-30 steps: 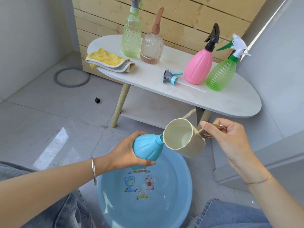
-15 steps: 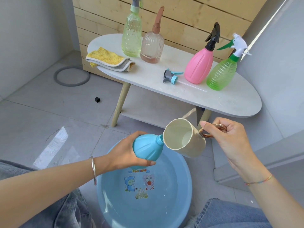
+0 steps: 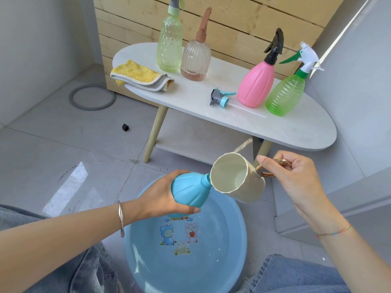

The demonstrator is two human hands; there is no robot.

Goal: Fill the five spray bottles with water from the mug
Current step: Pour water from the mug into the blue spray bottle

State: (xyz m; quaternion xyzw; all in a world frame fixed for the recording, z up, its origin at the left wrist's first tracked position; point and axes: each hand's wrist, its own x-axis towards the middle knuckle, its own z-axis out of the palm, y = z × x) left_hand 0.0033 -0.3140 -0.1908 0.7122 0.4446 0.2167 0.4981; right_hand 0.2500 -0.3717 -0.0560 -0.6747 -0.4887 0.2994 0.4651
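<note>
Blue bottle (image 3: 190, 192), gripped in left hand (image 3: 160, 197), takes the pour from mug (image 3: 237, 179); right hand (image 3: 294, 176) pinches handle. Next: steeper tilt, rim on neck.

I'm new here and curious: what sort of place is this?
Probably a home balcony or utility corner: grey tiled floor, wood-plank wall, a blue wash basin by a low white table.

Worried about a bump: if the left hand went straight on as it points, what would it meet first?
Likely the cream faceted mug, tilted at the neck of the light blue plastic bottle that the left hand holds.
</note>
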